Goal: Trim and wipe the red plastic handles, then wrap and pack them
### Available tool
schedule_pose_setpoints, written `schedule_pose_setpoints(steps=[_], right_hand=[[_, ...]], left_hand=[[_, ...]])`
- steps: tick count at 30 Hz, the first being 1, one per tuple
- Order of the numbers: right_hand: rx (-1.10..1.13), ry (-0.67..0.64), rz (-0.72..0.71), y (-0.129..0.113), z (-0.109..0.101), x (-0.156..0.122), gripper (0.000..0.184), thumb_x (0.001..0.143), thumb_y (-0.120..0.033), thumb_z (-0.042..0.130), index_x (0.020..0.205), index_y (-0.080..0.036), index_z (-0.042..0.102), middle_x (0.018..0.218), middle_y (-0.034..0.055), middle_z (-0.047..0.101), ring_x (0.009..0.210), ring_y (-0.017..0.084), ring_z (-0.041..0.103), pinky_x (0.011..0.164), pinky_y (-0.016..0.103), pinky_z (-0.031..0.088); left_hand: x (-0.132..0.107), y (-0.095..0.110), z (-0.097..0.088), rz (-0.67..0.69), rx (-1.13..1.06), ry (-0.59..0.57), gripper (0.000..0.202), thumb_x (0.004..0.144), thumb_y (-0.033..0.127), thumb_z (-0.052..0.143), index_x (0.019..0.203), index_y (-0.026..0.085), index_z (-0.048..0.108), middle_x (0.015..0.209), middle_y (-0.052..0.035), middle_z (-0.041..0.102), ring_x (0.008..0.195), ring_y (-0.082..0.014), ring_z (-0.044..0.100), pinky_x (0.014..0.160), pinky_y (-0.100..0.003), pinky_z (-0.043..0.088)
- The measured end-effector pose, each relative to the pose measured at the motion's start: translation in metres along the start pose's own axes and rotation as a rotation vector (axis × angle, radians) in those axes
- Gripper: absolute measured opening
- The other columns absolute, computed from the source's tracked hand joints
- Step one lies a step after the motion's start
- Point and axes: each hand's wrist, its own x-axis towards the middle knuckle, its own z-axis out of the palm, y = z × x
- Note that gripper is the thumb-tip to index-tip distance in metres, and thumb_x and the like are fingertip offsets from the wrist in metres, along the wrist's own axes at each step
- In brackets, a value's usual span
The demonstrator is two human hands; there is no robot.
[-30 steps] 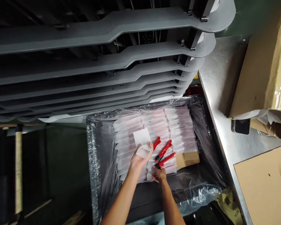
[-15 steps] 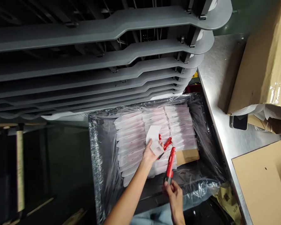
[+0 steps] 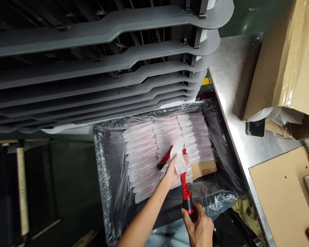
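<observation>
Red-handled tool [image 3: 185, 192] sits in the right hand [image 3: 199, 228], fingers closed round it, long axis running up and away from them to the left hand [image 3: 173, 174]. Left fingers hold a white translucent sheet [image 3: 179, 158] (second red tool [image 3: 164, 157] just beside). Pale wrapped packets [image 3: 144, 154] fill a plastic-lined bin [image 3: 103, 171] beneath.

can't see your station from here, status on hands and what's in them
Left hand holding white translucent sheet. Right hand gripping red-handled tool by its black end. Second red tool lying on stacked packets.
</observation>
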Motion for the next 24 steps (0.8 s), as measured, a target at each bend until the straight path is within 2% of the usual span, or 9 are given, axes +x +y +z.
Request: schedule_pose_setpoints(steps=[4, 8, 11, 14, 16, 19, 22, 24], right_hand=[[-0.021, 0.039, -0.020, -0.012, -0.012, 0.010, 0.062, 0.085, -0.077, 0.041, 0.094, -0.021, 0.068, 0.068, 0.0102, 0.074, 0.063, 0.030, 0.073, 0.055, 0.032, 0.047], [-0.025, 0.098, -0.042, -0.024, -0.021, 0.023, 0.065, 0.090, -0.075, 0.037, 0.114, -0.019, 0.058, 0.081, 0.0096, 0.077, 0.070, 0.029, 0.074, 0.058, 0.033, 0.047], [-0.045, 0.123, -0.016, -0.029, -0.025, 0.028, 0.068, 0.089, -0.074, 0.041, 0.124, -0.017, 0.052, 0.084, 0.0102, 0.077, 0.075, 0.030, 0.074, 0.059, 0.033, 0.046], [0.005, 0.110, 0.002, -0.025, -0.033, 0.032, 0.072, 0.087, -0.075, 0.045, 0.127, -0.015, 0.051, 0.081, 0.0107, 0.076, 0.074, 0.031, 0.073, 0.061, 0.034, 0.045], [0.111, 0.083, 0.027, -0.016, -0.039, 0.039, 0.069, 0.087, -0.074, 0.045, 0.124, -0.017, 0.054, 0.079, 0.0093, 0.076, 0.072, 0.030, 0.072, 0.063, 0.034, 0.044], [0.470, 0.038, 0.174, 0.004, -0.042, 0.062, 0.061, 0.083, -0.074, 0.049, 0.112, -0.022, 0.060, 0.085, 0.0071, 0.076, 0.080, 0.028, 0.071, 0.069, 0.033, 0.046], [0.770, -0.040, 0.290, 0.019, -0.031, 0.094, 0.061, 0.075, -0.076, 0.056, 0.101, -0.021, 0.062, 0.093, 0.0072, 0.075, 0.094, 0.026, 0.069, 0.073, 0.031, 0.049], [0.854, -0.138, 0.312, 0.022, -0.015, 0.112, 0.059, 0.073, -0.074, 0.060, 0.093, -0.019, 0.065, 0.087, 0.0071, 0.074, 0.089, 0.026, 0.070, 0.069, 0.031, 0.051]], left_hand=[[-0.002, -0.014, -0.002, -0.109, 0.054, -0.018, 0.030, 0.098, 0.029, 0.050, 0.116, 0.009, 0.064, 0.095, -0.0142, 0.077, 0.087, -0.0246, 0.074, 0.084, -0.038, 0.058], [-0.006, -0.030, -0.006, -0.193, 0.063, -0.042, 0.040, 0.098, 0.036, 0.050, 0.123, 0.006, 0.059, 0.093, -0.0151, 0.077, 0.085, -0.0248, 0.075, 0.087, -0.041, 0.058], [-0.009, -0.039, -0.008, -0.235, 0.062, -0.060, 0.041, 0.097, 0.036, 0.052, 0.123, 0.006, 0.058, 0.089, -0.0142, 0.077, 0.082, -0.0251, 0.075, 0.087, -0.042, 0.057], [-0.013, -0.045, -0.009, -0.285, 0.074, -0.078, 0.034, 0.096, 0.035, 0.052, 0.114, 0.007, 0.061, 0.085, -0.0129, 0.075, 0.080, -0.0244, 0.074, 0.085, -0.041, 0.057], [-0.016, -0.048, -0.010, -0.314, 0.089, -0.092, 0.028, 0.095, 0.033, 0.053, 0.105, 0.008, 0.063, 0.080, -0.0109, 0.074, 0.076, -0.0226, 0.073, 0.081, -0.038, 0.057], [-0.019, -0.051, -0.013, -0.338, 0.129, -0.110, 0.020, 0.091, 0.031, 0.058, 0.092, 0.012, 0.063, 0.074, -0.0061, 0.072, 0.069, -0.0178, 0.070, 0.076, -0.032, 0.056], [-0.022, -0.051, -0.020, -0.386, 0.228, -0.131, 0.015, 0.087, 0.028, 0.063, 0.084, 0.013, 0.062, 0.072, -0.0039, 0.070, 0.063, -0.0136, 0.067, 0.067, -0.025, 0.054], [-0.024, -0.051, -0.026, -0.437, 0.340, -0.156, 0.017, 0.082, 0.027, 0.066, 0.086, 0.011, 0.064, 0.071, -0.0057, 0.071, 0.059, -0.0139, 0.066, 0.059, -0.024, 0.052]])
